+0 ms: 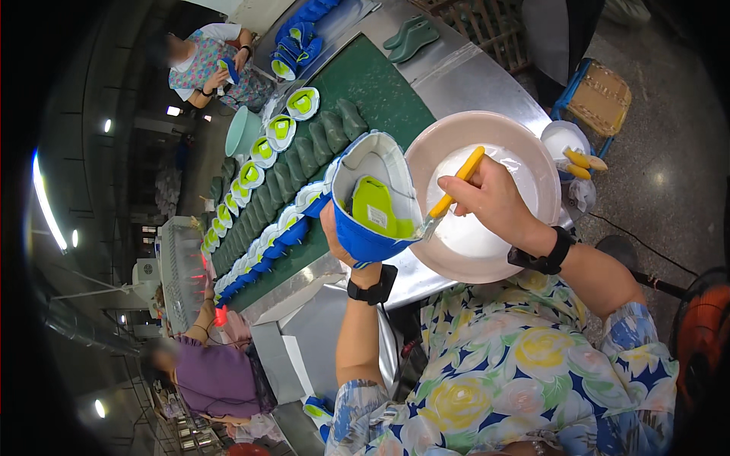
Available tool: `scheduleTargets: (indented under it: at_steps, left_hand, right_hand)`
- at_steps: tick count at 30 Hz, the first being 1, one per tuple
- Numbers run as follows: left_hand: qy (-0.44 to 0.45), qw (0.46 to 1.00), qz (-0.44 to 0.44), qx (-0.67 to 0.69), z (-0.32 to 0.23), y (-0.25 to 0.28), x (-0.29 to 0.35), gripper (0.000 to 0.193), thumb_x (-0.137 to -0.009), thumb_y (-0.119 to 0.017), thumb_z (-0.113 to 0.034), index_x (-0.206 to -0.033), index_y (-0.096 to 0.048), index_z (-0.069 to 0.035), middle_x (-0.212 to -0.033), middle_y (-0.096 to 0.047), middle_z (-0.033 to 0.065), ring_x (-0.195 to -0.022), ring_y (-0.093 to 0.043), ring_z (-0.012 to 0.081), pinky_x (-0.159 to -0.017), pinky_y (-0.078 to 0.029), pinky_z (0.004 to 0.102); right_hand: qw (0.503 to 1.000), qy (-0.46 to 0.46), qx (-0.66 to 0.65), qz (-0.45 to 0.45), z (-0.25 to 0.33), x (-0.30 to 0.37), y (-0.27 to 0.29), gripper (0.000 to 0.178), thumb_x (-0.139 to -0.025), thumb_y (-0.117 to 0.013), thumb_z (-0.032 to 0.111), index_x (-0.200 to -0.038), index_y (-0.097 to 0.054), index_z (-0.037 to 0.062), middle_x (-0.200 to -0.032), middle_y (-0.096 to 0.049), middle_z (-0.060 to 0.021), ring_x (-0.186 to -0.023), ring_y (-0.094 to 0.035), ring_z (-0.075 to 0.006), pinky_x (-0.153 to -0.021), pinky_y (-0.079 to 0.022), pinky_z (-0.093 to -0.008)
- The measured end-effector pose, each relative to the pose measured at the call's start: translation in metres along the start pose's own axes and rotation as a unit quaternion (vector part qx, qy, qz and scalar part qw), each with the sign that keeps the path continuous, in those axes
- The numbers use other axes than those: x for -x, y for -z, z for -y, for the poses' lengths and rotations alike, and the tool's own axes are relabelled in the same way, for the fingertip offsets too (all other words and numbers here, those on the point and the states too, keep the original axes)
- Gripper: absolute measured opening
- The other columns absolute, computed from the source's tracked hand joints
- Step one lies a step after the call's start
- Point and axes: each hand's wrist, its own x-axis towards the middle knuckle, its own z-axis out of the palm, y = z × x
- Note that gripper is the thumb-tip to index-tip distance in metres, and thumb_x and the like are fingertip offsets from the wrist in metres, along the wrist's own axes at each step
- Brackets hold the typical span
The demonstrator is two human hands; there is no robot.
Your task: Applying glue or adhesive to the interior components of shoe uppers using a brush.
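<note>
My left hand [331,228] is closed around a blue shoe upper [366,237], its open side with white lining turned up. Inside it shows a lime-green piece [372,205] bearing a small white label. With my right hand [490,197] I grip a brush [458,179] by its yellow handle; the bristles touch the upper's near right edge. Below my right hand stands a wide pinkish-beige basin [549,178] holding white liquid [464,237].
Dark green shoe lasts [283,181] and more uppers [281,131] line the green work surface [372,72]. A small bucket [564,137] with yellow-handled brushes stands right of the basin. Two other people [220,72] are at the far and left sides. A fan [703,327] stands at right.
</note>
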Motion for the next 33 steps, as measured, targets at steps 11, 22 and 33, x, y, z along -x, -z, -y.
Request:
scheduleTargets:
  at_steps: [11, 22, 33]
  left_hand:
    - [0.429, 0.624, 0.220, 0.615, -0.009, 0.026, 0.005, 0.053, -0.096, -0.058, -0.029, -0.144, -0.041, -0.012, -0.142, -0.049, 0.0111, -0.126, -0.051, 0.0240, -0.110, -0.040, 0.0404]
    - [0.483, 0.630, 0.238, 0.560, -0.057, -0.011, 0.041, 0.048, -0.100, -0.049, -0.035, -0.141, -0.044, -0.012, -0.135, -0.055, 0.0102, -0.121, -0.055, 0.0237, -0.103, -0.047, 0.0405]
    - [0.465, 0.757, 0.134, 0.439, -0.037, 0.012, 0.017, 0.043, -0.099, -0.051, -0.033, -0.132, -0.053, -0.007, -0.126, -0.061, 0.0096, -0.109, -0.062, 0.0226, -0.095, -0.052, 0.0371]
  right_hand:
    - [0.939, 0.319, 0.105, 0.078, 0.018, -0.007, 0.027, 0.021, -0.084, -0.072, 0.009, -0.099, -0.059, 0.0040, -0.089, -0.066, -0.0108, -0.081, -0.067, -0.0221, -0.070, -0.052, -0.0298]
    - [0.871, 0.417, 0.180, 0.187, 0.024, -0.022, 0.004, 0.018, -0.085, -0.068, 0.014, -0.091, -0.053, 0.0046, -0.080, -0.060, -0.0129, -0.076, -0.063, -0.0325, -0.069, -0.050, -0.0406]
    - [0.940, 0.219, 0.202, 0.166, 0.035, -0.018, 0.030, 0.018, -0.085, -0.065, 0.013, -0.093, -0.054, 0.0009, -0.081, -0.065, -0.0166, -0.074, -0.064, -0.0330, -0.067, -0.049, -0.0379]
